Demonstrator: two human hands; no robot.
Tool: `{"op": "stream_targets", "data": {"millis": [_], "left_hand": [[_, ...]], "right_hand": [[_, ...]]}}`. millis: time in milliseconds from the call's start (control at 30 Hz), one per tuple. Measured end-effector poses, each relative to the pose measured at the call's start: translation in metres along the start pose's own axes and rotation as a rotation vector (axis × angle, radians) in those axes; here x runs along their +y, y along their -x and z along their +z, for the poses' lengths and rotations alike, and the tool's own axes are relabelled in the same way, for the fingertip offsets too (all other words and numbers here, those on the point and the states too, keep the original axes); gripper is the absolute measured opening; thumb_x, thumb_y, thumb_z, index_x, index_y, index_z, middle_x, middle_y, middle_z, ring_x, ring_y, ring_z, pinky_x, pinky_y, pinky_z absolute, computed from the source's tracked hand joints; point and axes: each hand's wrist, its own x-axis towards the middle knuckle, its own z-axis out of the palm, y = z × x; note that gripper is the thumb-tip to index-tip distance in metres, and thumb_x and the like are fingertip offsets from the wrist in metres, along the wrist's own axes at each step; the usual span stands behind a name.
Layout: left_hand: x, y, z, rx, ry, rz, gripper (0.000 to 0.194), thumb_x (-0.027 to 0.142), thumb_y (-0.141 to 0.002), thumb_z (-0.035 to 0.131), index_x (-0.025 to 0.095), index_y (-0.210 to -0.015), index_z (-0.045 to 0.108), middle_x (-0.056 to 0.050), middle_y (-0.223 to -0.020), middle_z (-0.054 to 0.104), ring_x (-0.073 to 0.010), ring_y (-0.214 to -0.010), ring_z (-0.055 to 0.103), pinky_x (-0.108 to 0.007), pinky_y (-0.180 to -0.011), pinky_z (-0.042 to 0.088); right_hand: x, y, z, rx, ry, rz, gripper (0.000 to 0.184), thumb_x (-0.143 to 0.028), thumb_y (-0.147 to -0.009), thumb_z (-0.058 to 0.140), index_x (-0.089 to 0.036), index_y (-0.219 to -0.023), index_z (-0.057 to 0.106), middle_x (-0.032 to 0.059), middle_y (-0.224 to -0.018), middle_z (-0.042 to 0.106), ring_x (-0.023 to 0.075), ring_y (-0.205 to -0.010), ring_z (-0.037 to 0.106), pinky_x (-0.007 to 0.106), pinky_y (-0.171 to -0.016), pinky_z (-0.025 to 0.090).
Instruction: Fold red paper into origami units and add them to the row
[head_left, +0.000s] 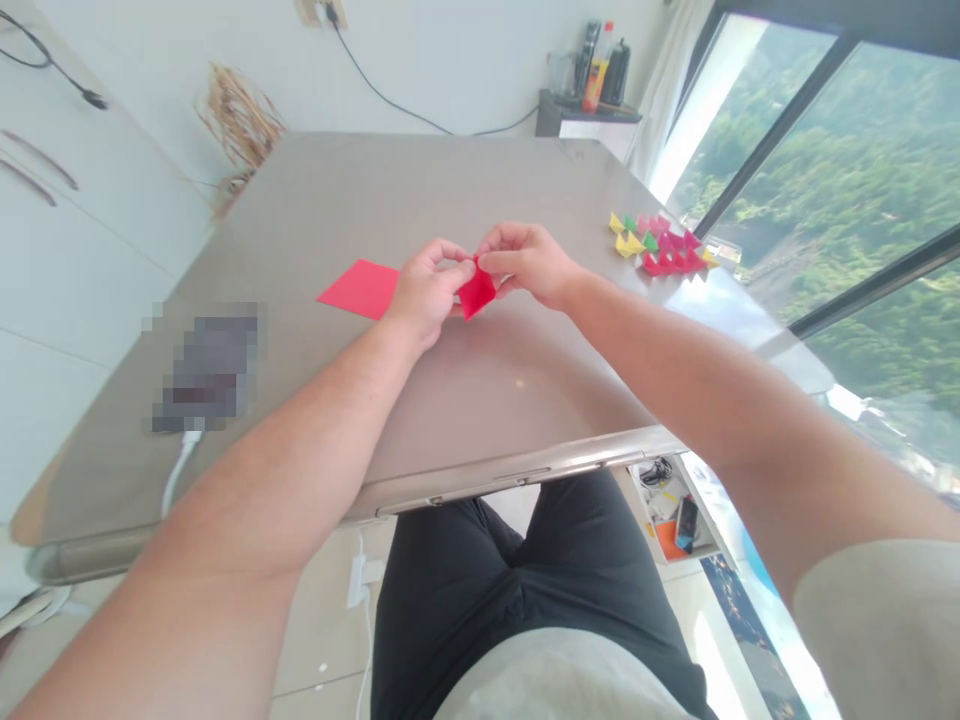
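A small piece of folded red paper (pixel 478 293) is held up a little above the table, between both hands. My left hand (pixel 430 287) pinches its upper left edge with thumb and fingers. From the other side, my right hand (pixel 525 262) pinches the top corner, the two thumbs close together. The paper's lower point hangs downward, and its rear side is hidden. Flat on the table, a stack or sheet of red paper (pixel 360 287) lies just left of my left hand, partly covered by it.
Rows of small folded paper pieces (pixel 664 245) in yellow, green, pink and red stand at the table's right. A blurred-out dark device (pixel 214 370) with a white cable (pixel 178 470) lies at left. Below the right edge is an open drawer (pixel 675 510). Bottles (pixel 598 70) stand beyond the table.
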Motion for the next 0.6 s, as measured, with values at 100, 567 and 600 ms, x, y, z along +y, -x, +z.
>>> {"op": "stream_targets", "data": {"millis": [100, 567, 600], "left_hand": [[-0.003, -0.001, -0.001, -0.015, 0.001, 0.012, 0.009, 0.024, -0.085, 0.063, 0.022, -0.091, 0.056, 0.001, -0.072, 0.063, -0.0179, -0.067, 0.066, -0.034, -0.063, 0.057], [-0.007, 0.002, -0.003, -0.039, -0.092, 0.031, 0.012, 0.032, -0.085, 0.069, 0.021, -0.085, 0.062, -0.003, -0.077, 0.069, -0.0202, -0.071, 0.069, -0.034, -0.061, 0.059], [-0.005, 0.003, -0.003, -0.036, -0.091, 0.031, 0.013, 0.033, -0.084, 0.070, 0.022, -0.085, 0.063, -0.003, -0.077, 0.069, -0.0203, -0.071, 0.069, -0.034, -0.061, 0.059]], "right_hand": [[0.005, 0.000, 0.002, 0.022, -0.020, -0.010, 0.021, -0.027, -0.071, 0.076, -0.021, -0.081, 0.058, -0.0028, -0.068, 0.063, 0.0157, -0.069, 0.065, 0.028, -0.062, 0.056], [0.026, 0.009, 0.010, 0.291, 0.339, -0.190, 0.021, -0.022, -0.077, 0.065, -0.020, -0.097, 0.071, 0.0007, -0.074, 0.072, 0.0164, -0.065, 0.064, 0.031, -0.064, 0.050], [0.026, 0.009, 0.009, 0.275, 0.349, -0.197, 0.023, -0.021, -0.078, 0.065, -0.020, -0.100, 0.071, 0.0006, -0.076, 0.073, 0.0162, -0.067, 0.065, 0.032, -0.066, 0.051]]}}
